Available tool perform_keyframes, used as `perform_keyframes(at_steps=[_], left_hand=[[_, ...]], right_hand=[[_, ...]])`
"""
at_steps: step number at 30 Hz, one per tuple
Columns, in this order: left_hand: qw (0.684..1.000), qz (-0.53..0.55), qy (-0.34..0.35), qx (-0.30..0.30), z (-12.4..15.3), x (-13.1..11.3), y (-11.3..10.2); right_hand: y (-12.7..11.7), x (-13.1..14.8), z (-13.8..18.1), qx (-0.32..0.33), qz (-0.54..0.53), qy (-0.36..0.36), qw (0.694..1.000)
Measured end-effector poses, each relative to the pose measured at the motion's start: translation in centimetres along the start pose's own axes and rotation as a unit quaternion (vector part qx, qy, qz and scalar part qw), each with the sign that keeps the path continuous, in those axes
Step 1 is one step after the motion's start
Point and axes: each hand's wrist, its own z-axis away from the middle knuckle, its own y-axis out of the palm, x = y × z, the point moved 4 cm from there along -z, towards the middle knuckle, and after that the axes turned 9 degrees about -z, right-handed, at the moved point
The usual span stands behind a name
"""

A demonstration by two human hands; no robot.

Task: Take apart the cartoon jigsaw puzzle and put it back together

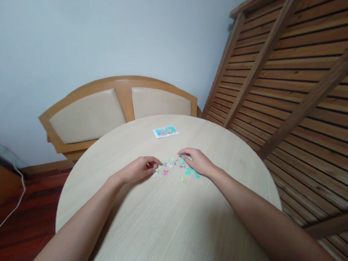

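Several small puzzle pieces (176, 169) in teal, pink and pale colours lie scattered on a round light-wood table (156, 223). My left hand (141, 168) rests at the left edge of the pieces, its fingers curled and pinched on a pale piece. My right hand (195, 160) lies over the right side of the pile, fingers bent down onto the teal pieces; whether it grips one is hidden. A small printed picture card (165, 131) lies farther back on the table.
A curved wooden bench with beige cushions (115, 108) stands behind the table against a pale wall. A slatted wooden frame (292, 78) leans at the right. Dark red floor and a white cable (9, 205) show at the left.
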Motion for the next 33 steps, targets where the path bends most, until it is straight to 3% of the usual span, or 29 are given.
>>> perform_keyframes(at_steps=[5,10,15,21,27,33], left_hand=[[0.997,0.054,0.048,-0.009,-0.2,-1.3,0.5],[0.989,-0.054,0.121,-0.065,-0.1,-0.9,0.7],[0.983,-0.14,0.106,-0.055,-0.5,-0.4,2.5],[0.975,-0.159,0.146,-0.055,-1.2,-2.5,4.2],[0.972,-0.176,0.14,-0.062,-1.4,-3.1,4.3],[0.971,-0.196,0.089,-0.108,-1.3,-2.6,3.8]], right_hand=[[-1.3,-0.7,0.5,0.025,-0.012,0.033,0.999],[-1.0,-0.1,0.7,0.094,0.062,-0.01,0.994],[-0.2,0.7,0.6,0.097,0.048,-0.018,0.994],[0.5,1.4,0.7,0.118,-0.052,0.004,0.992],[-1.2,0.9,0.7,0.088,-0.047,0.031,0.995],[-3.0,0.1,1.5,0.175,0.015,0.03,0.984]])
